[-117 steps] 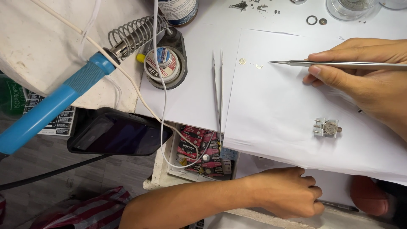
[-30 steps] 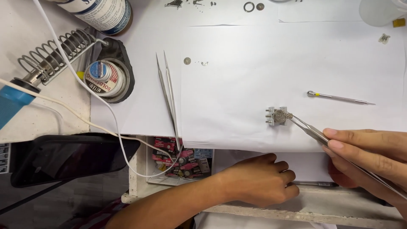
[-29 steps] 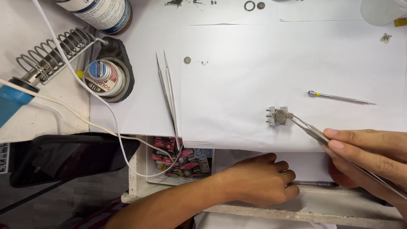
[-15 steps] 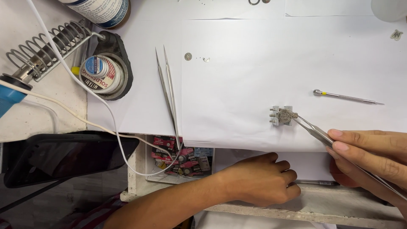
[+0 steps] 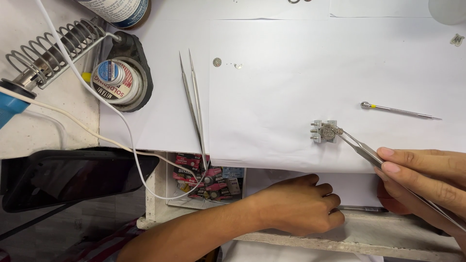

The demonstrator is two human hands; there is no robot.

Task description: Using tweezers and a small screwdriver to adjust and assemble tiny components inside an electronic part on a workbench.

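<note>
Gripping tweezers (image 5: 361, 148), right hand (image 5: 427, 182)

Dark blank phone screen (image 5: 68, 177) left; red-pink packets (image 5: 204, 177) in tray beside

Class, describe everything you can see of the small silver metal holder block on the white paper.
The small silver metal holder block lies flat on the white paper sheet, near its lower edge. It looks like bright machined metal, roughly rectangular, with short round pegs along its left side. A round, finely detailed metal part sits on top. The tips of the thin steel tweezers, held in the right hand, touch that round part from the right.
</note>
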